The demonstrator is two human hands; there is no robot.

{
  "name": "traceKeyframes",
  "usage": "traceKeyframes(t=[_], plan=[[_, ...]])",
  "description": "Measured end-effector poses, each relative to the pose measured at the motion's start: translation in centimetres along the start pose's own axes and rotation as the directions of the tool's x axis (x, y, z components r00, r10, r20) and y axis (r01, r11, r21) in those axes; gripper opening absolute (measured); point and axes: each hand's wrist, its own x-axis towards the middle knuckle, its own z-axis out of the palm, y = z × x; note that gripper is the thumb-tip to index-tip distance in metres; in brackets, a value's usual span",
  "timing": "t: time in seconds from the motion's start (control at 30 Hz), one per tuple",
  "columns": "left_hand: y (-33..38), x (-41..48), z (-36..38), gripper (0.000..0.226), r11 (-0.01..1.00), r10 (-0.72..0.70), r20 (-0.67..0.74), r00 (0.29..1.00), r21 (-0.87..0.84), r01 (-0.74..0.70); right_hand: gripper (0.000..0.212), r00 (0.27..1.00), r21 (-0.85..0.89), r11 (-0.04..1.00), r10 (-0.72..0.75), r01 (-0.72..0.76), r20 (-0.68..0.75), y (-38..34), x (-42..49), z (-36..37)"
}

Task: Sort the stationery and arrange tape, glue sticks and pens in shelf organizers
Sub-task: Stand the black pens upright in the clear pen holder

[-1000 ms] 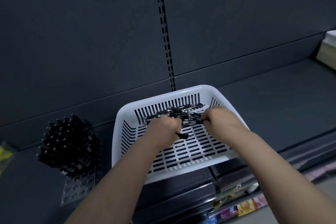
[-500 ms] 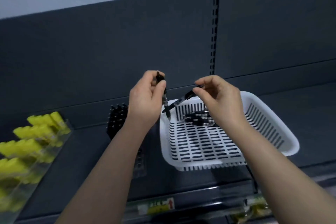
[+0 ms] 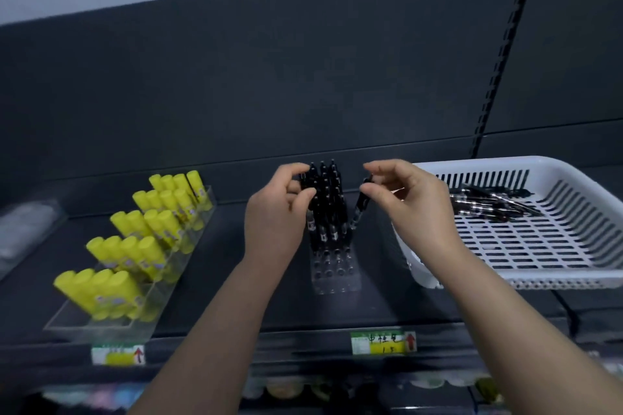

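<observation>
A clear pen holder (image 3: pixel 332 271) stands on the dark shelf, its back rows filled with upright black pens (image 3: pixel 328 202). My left hand (image 3: pixel 279 209) pinches a black pen (image 3: pixel 309 209) at the holder's left side. My right hand (image 3: pixel 409 202) pinches another black pen (image 3: pixel 359 209) by its top, its tip down over the holder's right side. To the right, a white slotted basket (image 3: pixel 539 246) holds several loose black pens (image 3: pixel 485 204). Yellow glue sticks (image 3: pixel 135 246) fill a clear tiered organizer (image 3: pixel 111 323) on the left.
A clear packet or tray (image 3: pixel 23 229) lies at the far left. Price labels (image 3: pixel 382 343) sit on the shelf's front edge. A lower shelf (image 3: pixel 269 387) holds blurred coloured items. The dark back panel (image 3: pixel 303 77) rises behind everything.
Both hands left the basket, each with a pen, and moved left to the pen holder. The view swung left, bringing the glue sticks into sight.
</observation>
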Motion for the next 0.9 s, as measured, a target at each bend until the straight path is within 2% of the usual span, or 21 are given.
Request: traceKeyframes(t=[0.33, 0.43, 0.6, 0.77, 0.9], plan=[[-1.5, -1.2, 0.7, 0.028, 0.999, 0.049, -0.029, 0.998, 0.023, -0.049, 0.022, 0.999, -0.104, 0.994, 0.013, -0.009, 0.033, 0.5, -0.9, 1.6], [-1.4, -1.4, 0.8, 0.029, 0.993, 0.081, -0.004, 0.997, 0.091, -0.080, 0.023, 1.000, -0.102, 0.995, -0.001, 0.004, 0.032, 0.4, -0.9, 1.7], [-1.9, -2.2, 1.4, 0.028, 0.985, 0.054, 0.068, 0.996, 0.158, -0.065, 0.023, 0.999, -0.103, 0.994, -0.024, 0.028, 0.043, 0.3, -0.6, 2.2], [-2.1, -2.4, 1.6, 0.029, 0.989, 0.012, 0.061, 0.998, 0.149, -0.021, 0.021, 0.998, -0.114, 0.993, -0.030, 0.036, 0.058, 0.2, -0.1, 2.9], [-2.4, -2.6, 0.8, 0.041, 0.993, 0.011, 0.070, 0.997, 0.118, -0.019, 0.021, 0.994, -0.161, 0.986, -0.036, 0.052, 0.103, 0.0, 0.2, 3.8]])
